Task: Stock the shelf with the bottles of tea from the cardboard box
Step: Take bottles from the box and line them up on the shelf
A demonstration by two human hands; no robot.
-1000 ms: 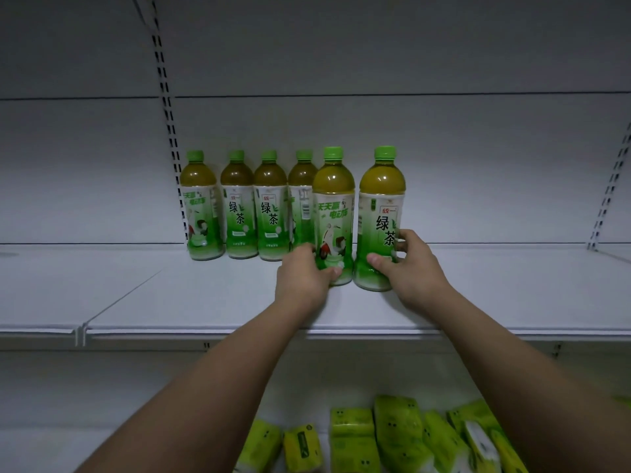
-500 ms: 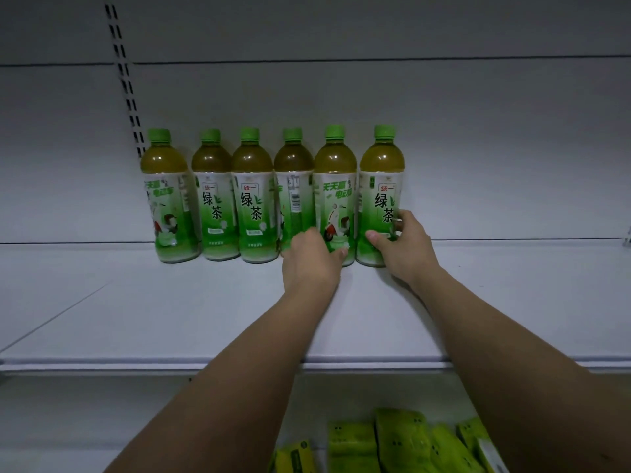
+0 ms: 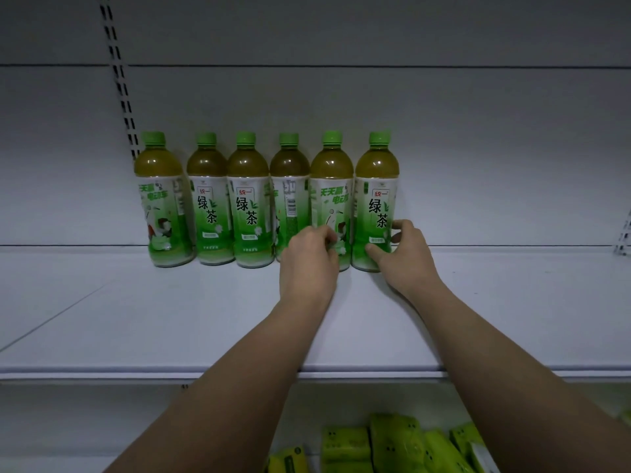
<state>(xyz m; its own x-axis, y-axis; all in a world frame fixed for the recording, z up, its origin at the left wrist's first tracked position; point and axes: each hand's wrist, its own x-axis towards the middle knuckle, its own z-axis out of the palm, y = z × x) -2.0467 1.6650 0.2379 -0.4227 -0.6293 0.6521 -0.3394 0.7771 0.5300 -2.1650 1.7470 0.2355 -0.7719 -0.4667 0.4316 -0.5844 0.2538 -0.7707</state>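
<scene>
1. We saw a dim, cool-toned picture with soft, even light.
2. We noted small highlights on the bottles (image 3: 266, 199), suggesting light from above and in front.
3. Wide-angle bending curved the shelf (image 3: 136, 319) lines near the edges.
4. Green packets (image 3: 392, 445) below looked soft and blurred.

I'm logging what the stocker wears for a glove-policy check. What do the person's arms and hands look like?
Both forearms are bare, with no sleeves in view. The left hand and right hand wear no gloves; no watch, ring or bracelet shows.
</scene>
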